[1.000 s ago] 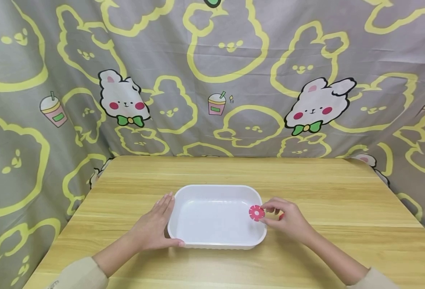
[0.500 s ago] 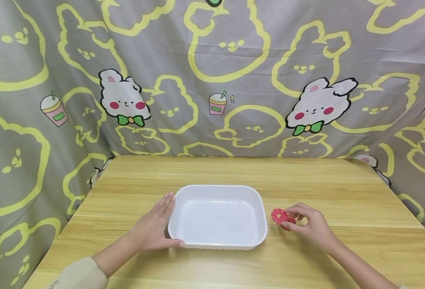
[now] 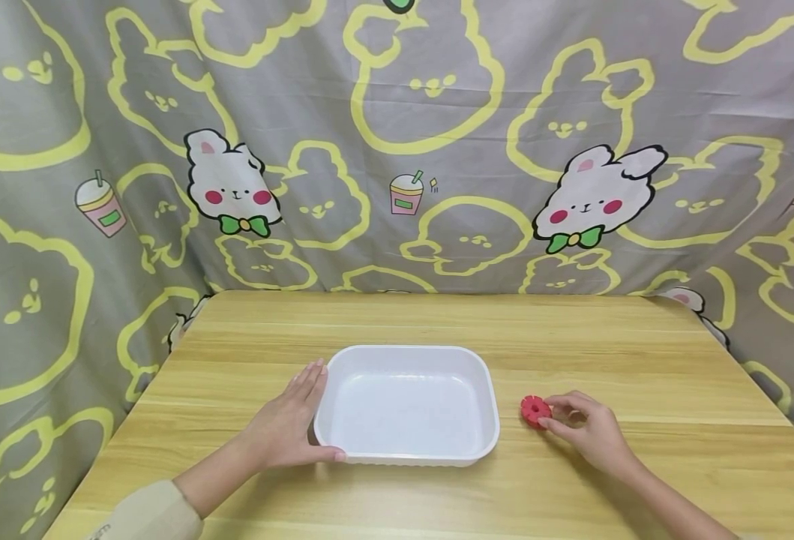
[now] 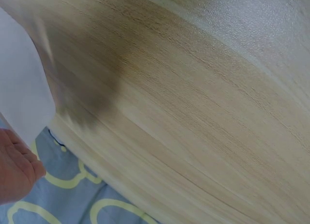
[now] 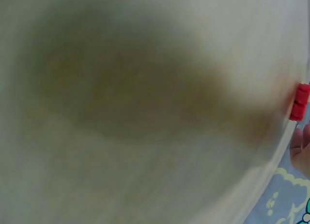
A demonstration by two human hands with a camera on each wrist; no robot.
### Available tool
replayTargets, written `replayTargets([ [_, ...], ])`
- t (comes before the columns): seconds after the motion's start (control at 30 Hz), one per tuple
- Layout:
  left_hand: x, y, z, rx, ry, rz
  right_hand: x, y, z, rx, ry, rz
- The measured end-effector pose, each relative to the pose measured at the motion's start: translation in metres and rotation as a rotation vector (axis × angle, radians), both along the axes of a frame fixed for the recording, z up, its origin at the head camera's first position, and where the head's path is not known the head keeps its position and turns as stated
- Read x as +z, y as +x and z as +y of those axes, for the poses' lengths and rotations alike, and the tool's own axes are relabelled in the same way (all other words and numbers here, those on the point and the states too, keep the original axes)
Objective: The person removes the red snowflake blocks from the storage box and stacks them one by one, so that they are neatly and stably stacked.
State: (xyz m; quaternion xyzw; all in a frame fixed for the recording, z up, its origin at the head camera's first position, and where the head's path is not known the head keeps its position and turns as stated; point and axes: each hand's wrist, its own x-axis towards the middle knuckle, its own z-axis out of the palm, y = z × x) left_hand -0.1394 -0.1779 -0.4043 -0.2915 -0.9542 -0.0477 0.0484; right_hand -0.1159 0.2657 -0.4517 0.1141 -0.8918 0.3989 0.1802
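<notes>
A white rectangular plastic tray sits on the wooden table, with only its own pale bottom showing inside. My left hand rests against its left side with straight fingers, the thumb lying along the front rim. To the right of the tray, my right hand pinches small red notched discs between thumb and fingers. They line up as a short stack, a round hole in the facing one. In the right wrist view the red stack shows at the right edge with a groove between its layers.
The wooden table stretches around the tray on all sides. Behind it and along both sides hangs a grey curtain printed with yellow outlines and white rabbits.
My right hand has moved right, from over the tray's right rim to the table beside it. The red discs, spread apart earlier, now sit together. My left hand and the tray stay put.
</notes>
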Motion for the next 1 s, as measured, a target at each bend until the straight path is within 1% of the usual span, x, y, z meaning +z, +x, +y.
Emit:
replayTargets([
  [0.13, 0.000, 0.000, 0.001, -0.001, 0.002, -0.005, -0.005, 0.000, 0.002, -0.030, -0.029, -0.052],
  [0.2, 0.001, 0.000, 0.001, -0.001, 0.004, -0.005, -0.007, 0.000, 0.003, -0.037, -0.040, -0.064],
  [0.4, 0.001, 0.000, 0.001, -0.004, 0.016, -0.006, -0.012, -0.001, 0.003, -0.048, -0.054, -0.059],
  [0.63, 0.001, 0.000, 0.000, -0.002, 0.013, -0.008, -0.011, -0.001, 0.001, -0.056, -0.051, -0.057],
  [1.0, -0.001, 0.001, -0.001, 0.008, 0.019, -0.007, -0.014, -0.002, 0.002, -0.047, -0.069, -0.058],
])
